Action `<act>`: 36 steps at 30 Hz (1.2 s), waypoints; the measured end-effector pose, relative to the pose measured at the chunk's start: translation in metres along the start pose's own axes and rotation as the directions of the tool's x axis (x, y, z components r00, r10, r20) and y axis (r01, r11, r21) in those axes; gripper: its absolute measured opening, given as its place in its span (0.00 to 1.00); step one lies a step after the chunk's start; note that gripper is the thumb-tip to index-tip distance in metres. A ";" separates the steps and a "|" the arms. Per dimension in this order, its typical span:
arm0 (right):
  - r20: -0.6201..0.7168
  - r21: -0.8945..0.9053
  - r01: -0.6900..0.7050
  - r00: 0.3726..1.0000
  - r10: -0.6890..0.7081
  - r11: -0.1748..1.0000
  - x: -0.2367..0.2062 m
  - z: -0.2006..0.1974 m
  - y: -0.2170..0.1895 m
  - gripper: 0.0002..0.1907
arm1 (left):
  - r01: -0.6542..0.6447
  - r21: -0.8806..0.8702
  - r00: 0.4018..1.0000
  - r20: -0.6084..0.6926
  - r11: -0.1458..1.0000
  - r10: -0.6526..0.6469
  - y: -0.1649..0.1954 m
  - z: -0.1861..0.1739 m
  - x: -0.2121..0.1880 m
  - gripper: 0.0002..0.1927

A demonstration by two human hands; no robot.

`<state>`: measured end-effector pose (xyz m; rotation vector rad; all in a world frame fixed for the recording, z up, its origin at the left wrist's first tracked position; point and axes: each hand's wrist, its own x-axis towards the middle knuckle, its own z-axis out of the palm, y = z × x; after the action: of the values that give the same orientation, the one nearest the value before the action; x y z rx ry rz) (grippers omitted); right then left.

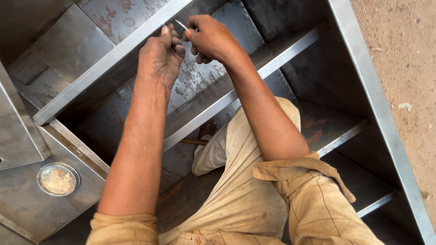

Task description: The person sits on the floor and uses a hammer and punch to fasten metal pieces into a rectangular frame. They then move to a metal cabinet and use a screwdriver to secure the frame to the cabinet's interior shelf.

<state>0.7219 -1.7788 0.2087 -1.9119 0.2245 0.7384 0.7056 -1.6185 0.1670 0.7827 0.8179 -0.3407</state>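
Observation:
My left hand and my right hand are raised close together over a grey steel frame. Between their fingertips they pinch a thin, short, silvery metal pin; its tip sticks out up and to the left of my right hand. Both hands hover just above a steel angle bar that slants from lower left to upper right. A second angle bar runs parallel under my right forearm. My legs in tan trousers rest inside the frame.
A tall steel side wall bounds the frame on the right, with sandy ground beyond. A round hole in a steel plate lies at lower left. Rust-stained sheet metal sits at the top. A brown stick-like object lies by my knee.

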 end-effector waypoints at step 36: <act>-0.115 -0.383 0.170 0.966 -0.230 0.908 0.026 0.008 0.027 0.10 | -0.067 0.264 0.998 0.026 0.962 0.063 -0.015 0.006 -0.009 0.13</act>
<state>0.7266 -1.7796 0.1709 -2.3170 -0.0209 0.5151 0.6944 -1.6328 0.1693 1.0531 0.7369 -0.4028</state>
